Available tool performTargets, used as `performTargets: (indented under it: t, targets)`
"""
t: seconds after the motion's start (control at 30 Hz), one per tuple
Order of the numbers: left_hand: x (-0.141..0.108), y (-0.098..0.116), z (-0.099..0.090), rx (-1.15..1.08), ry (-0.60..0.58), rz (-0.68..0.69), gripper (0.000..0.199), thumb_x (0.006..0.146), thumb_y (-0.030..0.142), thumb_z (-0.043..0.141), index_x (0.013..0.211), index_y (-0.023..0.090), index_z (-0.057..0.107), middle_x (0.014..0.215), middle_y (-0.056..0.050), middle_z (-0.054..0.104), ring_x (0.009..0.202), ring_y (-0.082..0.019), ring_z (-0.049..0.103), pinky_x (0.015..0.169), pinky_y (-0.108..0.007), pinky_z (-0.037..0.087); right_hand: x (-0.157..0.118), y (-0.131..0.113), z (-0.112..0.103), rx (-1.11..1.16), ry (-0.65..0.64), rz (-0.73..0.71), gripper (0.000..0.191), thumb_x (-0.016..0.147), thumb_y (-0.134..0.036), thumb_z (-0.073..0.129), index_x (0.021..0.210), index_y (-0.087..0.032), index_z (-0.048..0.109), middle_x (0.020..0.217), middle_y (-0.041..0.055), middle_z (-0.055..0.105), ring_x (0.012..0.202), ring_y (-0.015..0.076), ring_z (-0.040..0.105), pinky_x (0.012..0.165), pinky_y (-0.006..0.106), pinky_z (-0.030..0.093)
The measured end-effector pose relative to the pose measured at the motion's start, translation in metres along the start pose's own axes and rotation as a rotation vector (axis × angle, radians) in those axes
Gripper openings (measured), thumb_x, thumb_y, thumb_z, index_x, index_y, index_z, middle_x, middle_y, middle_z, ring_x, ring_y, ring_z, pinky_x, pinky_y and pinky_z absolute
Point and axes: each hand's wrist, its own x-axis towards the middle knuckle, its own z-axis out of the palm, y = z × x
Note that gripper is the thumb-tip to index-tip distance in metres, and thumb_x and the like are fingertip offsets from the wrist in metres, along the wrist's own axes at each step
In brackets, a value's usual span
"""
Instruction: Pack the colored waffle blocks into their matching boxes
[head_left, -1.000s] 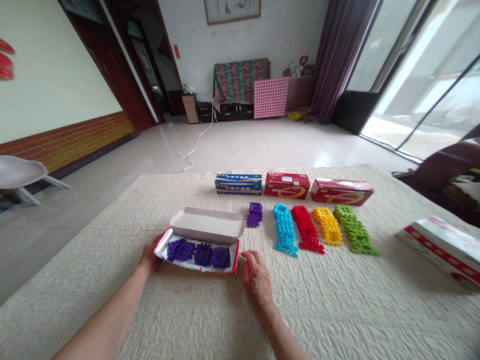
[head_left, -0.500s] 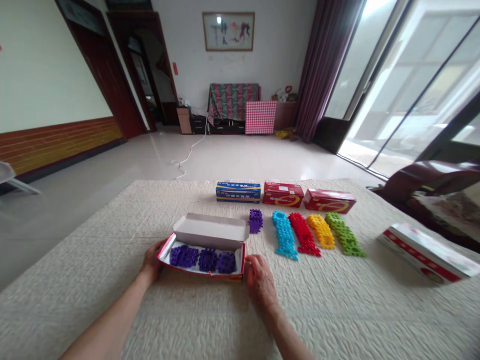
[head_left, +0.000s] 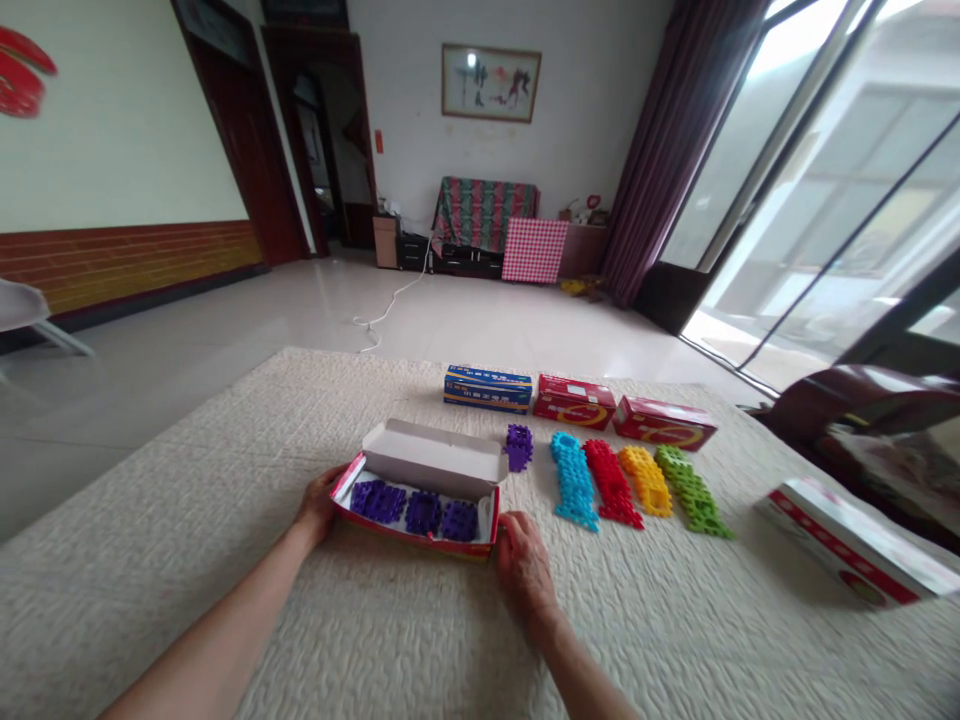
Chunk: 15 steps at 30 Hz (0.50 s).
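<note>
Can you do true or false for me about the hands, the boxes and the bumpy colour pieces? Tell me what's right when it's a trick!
1. The open box has purple pieces inside. True.
2. The left hand is at the blue box. False: the left hand is at the open box's left end.
3. The yellow pieces lie between the red pieces and the green pieces. True.
4. All three boxes in the far row are red. False: one is a blue box.
5. The right hand is at the open box's right end. True.
</note>
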Motion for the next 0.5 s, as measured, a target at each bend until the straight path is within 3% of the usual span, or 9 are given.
performTargets:
  t: [0.27, 0.5]
  targets:
    - [-0.0085, 0.0065, 0.0039, -0.02, -0.034, 0.001, 0.028, 0.061, 0.029, 0.073, 0.084, 0.013, 0.071, 0.066, -0.003, 0.073, 0.059, -0.019, 0.067, 0.058, -0.028, 0.052, 0.0004, 0.0062, 0.0026, 0.039, -0.004, 0.008, 0.025, 0.084, -0.01, 0.043, 0.09, -0.021, 0.065, 0.091, 0.0052, 0.062, 0.087, 0.0186, 0.056, 0.079, 0.029, 0.046]
    - [-0.0024, 0.0, 0.0026, 0.058, -0.021, 0.066, 0.028, 0.062, 0.033, 0.07, 0.083, 0.014, 0.071, 0.07, -0.005, 0.073, 0.063, -0.022, 0.068, 0.061, -0.031, 0.053, 0.0009, 0.0094, 0.0039, 0.055, 0.0, 0.01, 0.027, 0.083, -0.009, 0.042, 0.092, -0.021, 0.064, 0.092, 0.0053, 0.062, 0.087, 0.0185, 0.057, 0.079, 0.029, 0.046]
